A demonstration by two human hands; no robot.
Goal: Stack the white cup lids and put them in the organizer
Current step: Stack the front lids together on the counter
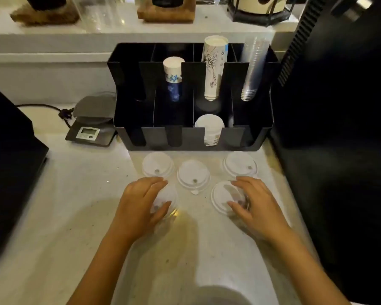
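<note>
Several white cup lids lie flat on the pale counter in front of the black organizer [262,137]. Three lie free: a left lid [156,165], a middle lid [193,175] and a right lid [240,165]. My left hand [141,203] lies curled over a fourth lid [171,194], fingers around its rim. My right hand [254,201] grips a fifth lid [221,197], thumb and fingers on its right side. Both lids still touch the counter. A stack of white lids [209,128] stands in a front slot of the organizer.
The organizer's rear slots hold a short paper cup stack [173,78], a tall paper cup stack [213,67] and clear plastic cups [252,69]. A small scale [91,122] sits to its left. Dark machines flank the counter at left [7,164] and right [339,128].
</note>
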